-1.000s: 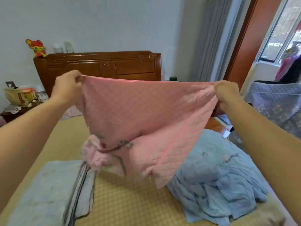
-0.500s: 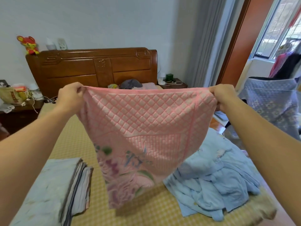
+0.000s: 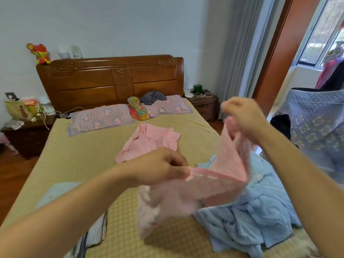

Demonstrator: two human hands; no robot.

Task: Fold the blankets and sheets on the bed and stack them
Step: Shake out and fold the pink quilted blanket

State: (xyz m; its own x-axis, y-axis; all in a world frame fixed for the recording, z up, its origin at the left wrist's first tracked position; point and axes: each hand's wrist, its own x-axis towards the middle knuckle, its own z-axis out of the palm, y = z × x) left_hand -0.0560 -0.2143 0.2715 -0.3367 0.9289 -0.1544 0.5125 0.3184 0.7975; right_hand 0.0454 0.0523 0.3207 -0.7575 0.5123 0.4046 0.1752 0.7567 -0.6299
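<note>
I hold a pink quilted blanket [image 3: 214, 185] in the air over the bed [image 3: 87, 155]. My left hand [image 3: 158, 166] pinches one edge low in the middle. My right hand [image 3: 243, 116] grips another edge higher, to the right. The cloth sags between them, blurred with motion. A second pink cloth [image 3: 149, 140] lies crumpled mid-bed. A rumpled light blue sheet [image 3: 249, 216] lies at the right. A folded pale stack [image 3: 61, 190] sits at the lower left, partly hidden by my left arm.
Two pillows [image 3: 100, 118] and a grey cloth [image 3: 152, 96] lie by the wooden headboard [image 3: 111, 79]. Nightstands stand on both sides [image 3: 28, 135] [image 3: 204, 103]. A blue patterned quilt [image 3: 316, 120] hangs over something at the right.
The blanket was spread wide and high between both hands. Now my left hand has dropped to the middle, the right stays higher, and the cloth has collapsed, uncovering the far bed.
</note>
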